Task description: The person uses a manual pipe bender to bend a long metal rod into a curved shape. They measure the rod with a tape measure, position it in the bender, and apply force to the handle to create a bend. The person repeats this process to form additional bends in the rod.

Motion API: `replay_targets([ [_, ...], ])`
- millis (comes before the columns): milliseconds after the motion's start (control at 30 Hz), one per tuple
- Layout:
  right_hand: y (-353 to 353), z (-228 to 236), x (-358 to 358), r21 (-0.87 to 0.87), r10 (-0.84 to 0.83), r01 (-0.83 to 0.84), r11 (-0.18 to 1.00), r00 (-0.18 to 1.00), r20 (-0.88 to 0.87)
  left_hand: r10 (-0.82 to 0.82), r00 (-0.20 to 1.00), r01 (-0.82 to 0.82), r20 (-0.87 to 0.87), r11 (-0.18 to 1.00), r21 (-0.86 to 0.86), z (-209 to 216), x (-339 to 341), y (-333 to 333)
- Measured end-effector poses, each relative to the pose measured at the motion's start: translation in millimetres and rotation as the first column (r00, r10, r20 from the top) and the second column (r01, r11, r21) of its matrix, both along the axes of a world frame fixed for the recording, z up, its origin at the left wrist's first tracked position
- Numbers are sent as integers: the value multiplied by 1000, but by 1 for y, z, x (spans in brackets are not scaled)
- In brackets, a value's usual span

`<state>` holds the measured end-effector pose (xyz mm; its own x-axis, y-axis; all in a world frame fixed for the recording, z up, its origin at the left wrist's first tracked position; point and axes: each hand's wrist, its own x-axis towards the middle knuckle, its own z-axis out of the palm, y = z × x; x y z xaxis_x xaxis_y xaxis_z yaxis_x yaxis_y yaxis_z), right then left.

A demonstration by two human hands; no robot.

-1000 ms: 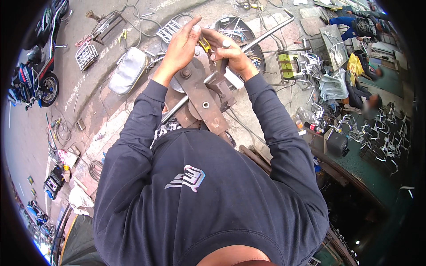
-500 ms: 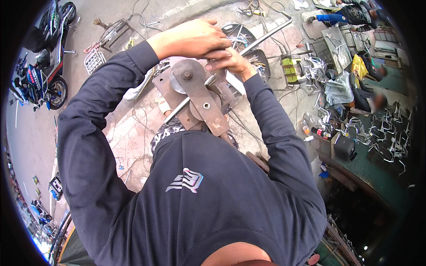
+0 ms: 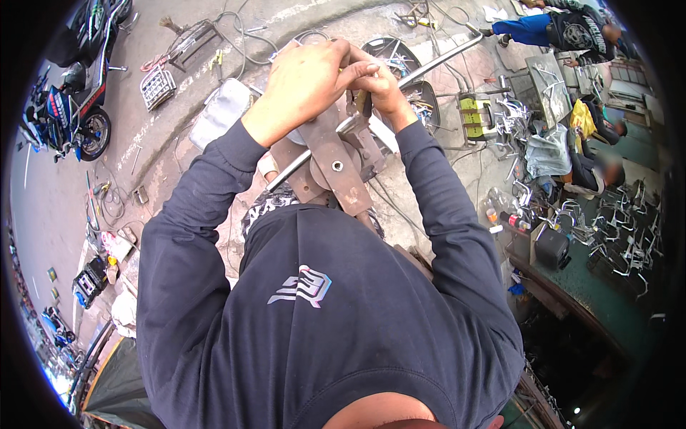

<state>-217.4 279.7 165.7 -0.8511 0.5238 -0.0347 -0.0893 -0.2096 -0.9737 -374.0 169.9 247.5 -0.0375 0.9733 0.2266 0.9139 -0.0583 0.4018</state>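
A rusty steel tube bender [image 3: 344, 182] with flat bars and plates stands upright in front of my chest. A shiny metal tube [image 3: 289, 170] passes through it at a slant. My left hand [image 3: 309, 80] bends over the bender's far end, fingers curled and thumb reaching to the right. Beside it, touching, my right hand [image 3: 382, 87] has its fingers curled around something at the bender's far end. A dark, rusty piece shows just below the fingers; what each hand grips is hidden. The bender's round bolt head is covered by my left hand.
Past my right hand a long metal tube [image 3: 446, 56] slants away over black trays [image 3: 421, 100] of small metal parts. A lime-green machine [image 3: 474, 116] stands to the right, near bent tubes. A grey pad [image 3: 223, 113] and motorcycle [image 3: 78, 118] are left. Other people are at right.
My left hand has shifted left and nearer, over the bender's bolt head. My right hand's fingers, flatter before, are now curled. The whole view has turned slightly.
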Motion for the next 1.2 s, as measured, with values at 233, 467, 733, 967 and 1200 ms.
replay_targets([
  [233, -7, 9, -2, 39, 22, -24, 999, 999, 39, 154, 987, -126, 46, 918, -375, -80, -26, -116],
  [467, -7, 13, -4, 1, -6, 6, 1000, 997, 78, 315, 876, -84, 365, 845, -528, -156, 17, -161],
  [733, -10, 8, -7, 34, -51, 49, 998, 996, 77, 319, 875, -253, 363, 942, -220, -109, 9, -139],
  [967, -8, 14, 5, 56, -90, 84, 995, 987, 130, -417, 899, 437, -133, 840, 321, -9, -24, 2],
  [1200, -8, 8, 7, 156, -45, 17, 988, 983, 179, -682, 571, 758, -458, 652, -26, 11, -32, 57],
])
